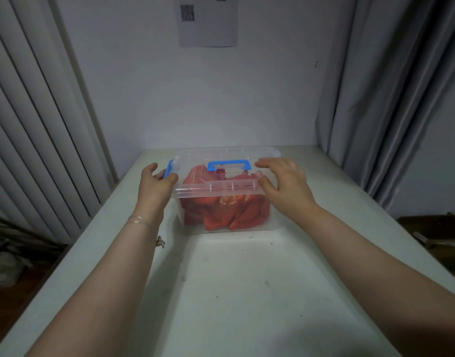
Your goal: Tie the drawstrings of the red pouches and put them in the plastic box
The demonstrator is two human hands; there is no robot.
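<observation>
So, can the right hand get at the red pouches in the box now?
Probably not: the clear lid covers the plastic box, so the red pouches stay sealed under the right hand.

Plastic box (272, 215) on table (247, 305), between the two hands. Left hand (154, 184) at box's left end, on the latch (167, 170). Right hand (283, 181) on lid's right part. Handle (229, 164) atop lid, between hands. Pouches (221, 212) inside box.
</observation>
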